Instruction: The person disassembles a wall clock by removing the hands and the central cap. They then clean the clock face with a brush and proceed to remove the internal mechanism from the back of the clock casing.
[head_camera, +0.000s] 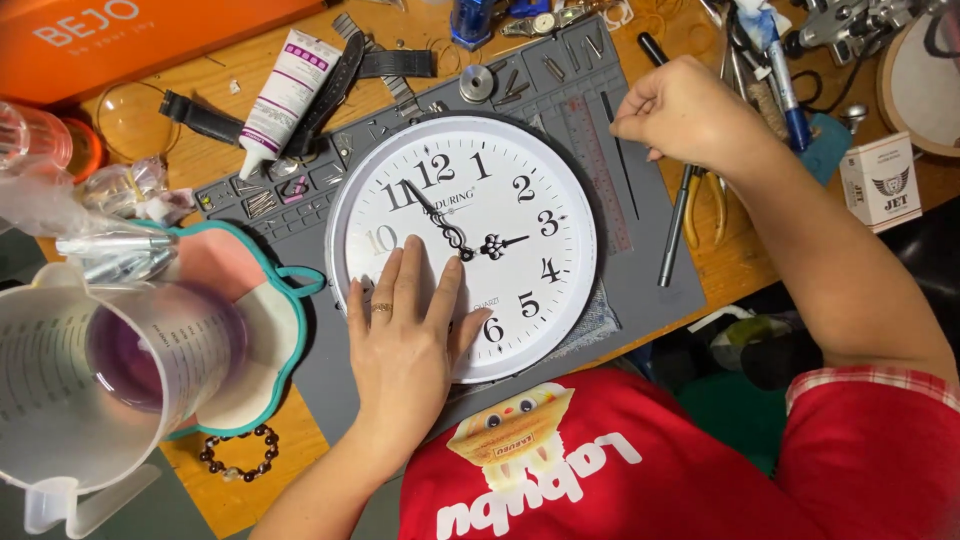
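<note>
While the white wall clock (462, 246) is lying face up on the grey work mat (655, 255) on the bench (745, 262), the left hand (405, 335) is pressing flat on its lower left face, fingers (411, 272) spread and reaching toward the centre, apparently steadying it beside the ornate black clock hands (470, 240). The right hand (680, 112) is hovering over the mat's upper right edge, its fingers curled together as if pinching something small; what it is gripping I cannot tell. Pliers (706, 205) and a white tube (285, 95) are lying nearby.
</note>
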